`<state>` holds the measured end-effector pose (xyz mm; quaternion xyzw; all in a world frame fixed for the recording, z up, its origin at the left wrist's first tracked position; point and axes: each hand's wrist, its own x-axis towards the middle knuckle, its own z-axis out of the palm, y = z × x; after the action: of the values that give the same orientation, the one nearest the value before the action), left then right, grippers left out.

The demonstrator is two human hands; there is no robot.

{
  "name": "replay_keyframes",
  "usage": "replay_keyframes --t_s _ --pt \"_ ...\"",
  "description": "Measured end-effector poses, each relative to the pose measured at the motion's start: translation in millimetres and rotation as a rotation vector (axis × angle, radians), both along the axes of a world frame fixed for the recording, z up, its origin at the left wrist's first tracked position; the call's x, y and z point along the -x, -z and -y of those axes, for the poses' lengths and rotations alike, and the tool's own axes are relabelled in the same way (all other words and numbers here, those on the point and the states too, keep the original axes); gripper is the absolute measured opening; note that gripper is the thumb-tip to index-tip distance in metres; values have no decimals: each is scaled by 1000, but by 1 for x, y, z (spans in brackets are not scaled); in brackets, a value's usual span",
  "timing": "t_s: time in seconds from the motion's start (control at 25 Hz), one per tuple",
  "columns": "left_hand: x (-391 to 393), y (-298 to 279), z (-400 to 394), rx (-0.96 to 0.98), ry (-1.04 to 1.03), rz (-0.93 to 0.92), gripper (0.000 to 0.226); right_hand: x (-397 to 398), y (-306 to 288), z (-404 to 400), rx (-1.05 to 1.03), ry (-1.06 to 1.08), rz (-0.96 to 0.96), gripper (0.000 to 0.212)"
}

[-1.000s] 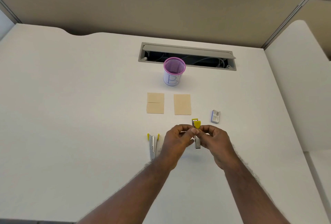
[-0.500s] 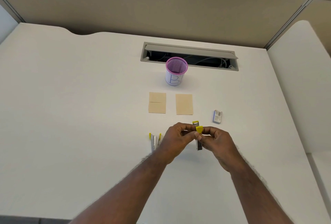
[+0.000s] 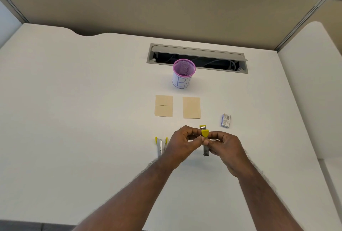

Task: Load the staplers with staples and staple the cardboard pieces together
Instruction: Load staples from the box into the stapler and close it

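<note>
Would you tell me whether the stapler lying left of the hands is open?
Open: the stapler lies splayed, its two yellow-tipped arms apart.

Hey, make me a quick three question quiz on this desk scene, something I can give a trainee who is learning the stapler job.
1. True or false: both hands are on the same stapler.
2. Which item lies farthest to the person's right: A, the pink mesh cup; B, the staple box; C, the second stapler?
3. How many groups of cardboard pieces lie between the cup and the hands?

Key
1. True: the left hand and right hand both grip it.
2. B.
3. Two, side by side, not touching.
</note>
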<state>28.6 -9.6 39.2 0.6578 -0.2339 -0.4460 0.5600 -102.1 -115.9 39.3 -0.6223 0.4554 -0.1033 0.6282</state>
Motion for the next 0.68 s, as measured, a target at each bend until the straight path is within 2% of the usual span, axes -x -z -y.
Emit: replay_keyframes --t_s 0.36,0.56,0.68 --pt "3 -2 4 -1 -34 42 15 -2 -5 -1 60 34 -44 10" --pt "4 -6 8 2 -86 -110 12 -3 -9 3 76 38 11 13" --pt "1 0 8 -78 -43 -105 15 -2 0 2 75 66 -16 21"
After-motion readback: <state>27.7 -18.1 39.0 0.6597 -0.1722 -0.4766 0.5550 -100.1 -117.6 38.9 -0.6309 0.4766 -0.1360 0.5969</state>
